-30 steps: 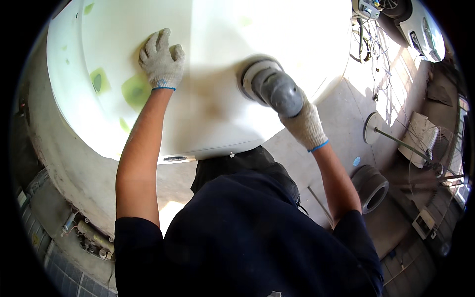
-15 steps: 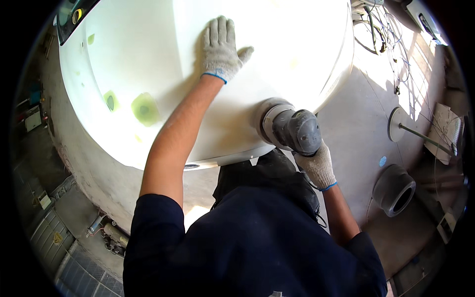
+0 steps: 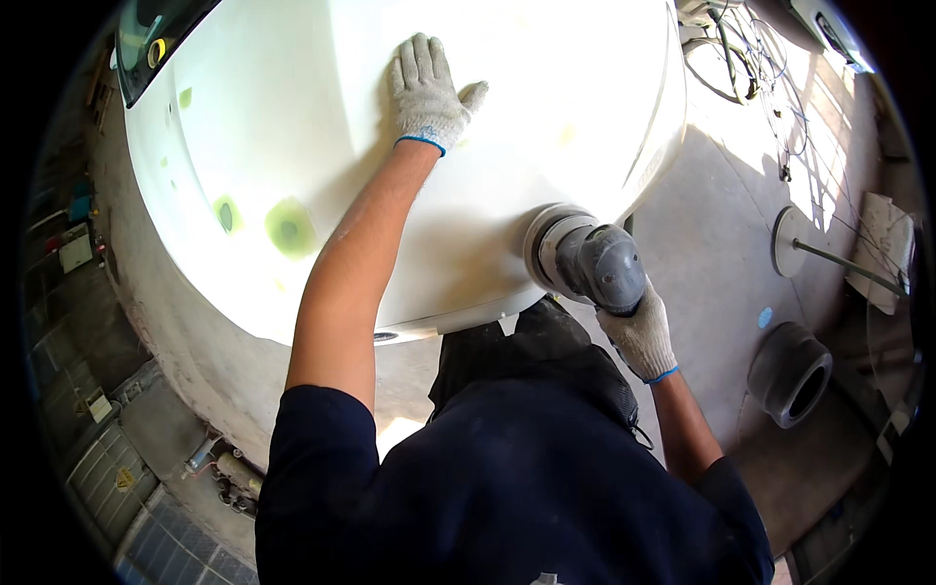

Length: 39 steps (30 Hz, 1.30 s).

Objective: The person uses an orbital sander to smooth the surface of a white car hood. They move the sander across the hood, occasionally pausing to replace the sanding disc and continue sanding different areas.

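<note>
A white car hood (image 3: 263,136) with yellow-green sanded patches (image 3: 291,228) spreads out in front of me. On its upper middle lies my left hand (image 3: 429,93), gloved in grey-white knit with a blue cuff, flat with the fingers stretched and the thumb out. In a matching glove, my right hand (image 3: 641,336) is wrapped round the handle of a grey and black orbital sander (image 3: 595,261). The sander's round pad rests against the hood near its front right edge. Its head hides part of my right fingers.
A dark tire (image 3: 792,375) lies on the concrete floor at right. Beyond it is a round-based metal stand (image 3: 788,244). Tangled cables and hoses (image 3: 746,73) lie at the far right. A gas-cylinder-like object (image 3: 237,473) and grates (image 3: 156,546) are at lower left.
The sander and my right hand have shifted slightly right and down along the hood's edge. My left hand stays flat in nearly the same spot. The whole view has turned a little.
</note>
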Tool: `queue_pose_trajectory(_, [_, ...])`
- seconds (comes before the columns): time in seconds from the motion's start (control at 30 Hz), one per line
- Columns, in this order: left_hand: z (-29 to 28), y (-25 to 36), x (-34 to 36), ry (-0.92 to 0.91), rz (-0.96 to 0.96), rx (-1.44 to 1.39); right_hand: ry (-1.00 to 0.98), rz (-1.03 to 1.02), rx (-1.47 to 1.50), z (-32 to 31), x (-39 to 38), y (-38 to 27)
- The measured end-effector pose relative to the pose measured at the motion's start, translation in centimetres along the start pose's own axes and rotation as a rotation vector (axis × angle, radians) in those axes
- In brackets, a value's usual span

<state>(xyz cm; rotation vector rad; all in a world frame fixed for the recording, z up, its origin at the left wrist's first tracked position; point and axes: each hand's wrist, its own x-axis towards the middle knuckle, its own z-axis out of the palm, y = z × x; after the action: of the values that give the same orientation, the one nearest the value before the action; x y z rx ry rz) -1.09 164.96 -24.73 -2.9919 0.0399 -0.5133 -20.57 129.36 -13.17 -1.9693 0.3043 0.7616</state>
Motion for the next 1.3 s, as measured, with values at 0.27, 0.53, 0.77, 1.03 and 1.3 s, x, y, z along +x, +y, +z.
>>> queue_pose_trajectory(0.27, [-2.7, 2.4, -14.0, -0.257, 0.225, -0.205, 0.069, -0.067, 0.031, 2.3, -4.2, -0.1])
queue_pose_trajectory(0.53, [-5.4, 1.3, -21.5, -0.352, 0.361, -0.198, 0.127, -0.13, 0.014, 7.8, -10.1, -0.2])
queue_pose_trajectory(0.77, [-5.9, 0.8, -14.1, -0.343, 0.261, -0.081, 0.146, -0.112, -0.101, 12.4, -16.0, 1.9])
queue_pose_trajectory(1.03, [-5.2, 2.8, -13.3, -0.317, 0.185, -0.073, 0.145, -0.168, -0.263, 13.9, -19.2, 4.9])
queue_pose_trajectory(1.3, [-6.5, 4.9, -23.4, -0.334, 0.325, -0.091, 0.147, -0.179, -0.204, 11.2, -21.9, 7.4])
